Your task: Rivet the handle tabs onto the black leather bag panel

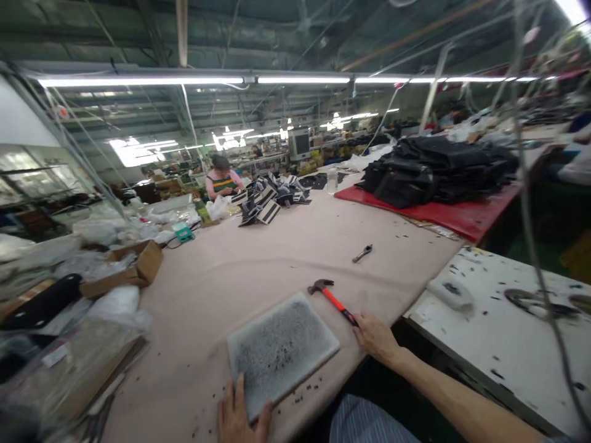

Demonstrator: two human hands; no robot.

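On pink cloth-covered table [277,258]: flat rectangular speckled grey pad [281,351], left hand [240,415] fingers spread on near corner; orange-handled claw hammer [333,299], right hand [376,338] fingers touching grip end, loosely curled. No legible writing.

This is a factory floor, a large sewing or bag-making workshop under a metal roof [286,31] hung with long rows of fluorescent tube lights [194,80]. Long cloth-covered worktables [258,258] run far back, carrying heaps of black fabric goods [434,169] on a red sheet [457,215], striped cut pieces [265,200], cardboard boxes [133,267] and plastic bags [115,304]. A hammer [333,299], a pitted punching board [281,347] and black punched scraps [309,391] lie on the near table, and another person [222,178] works at the far end among further benches.
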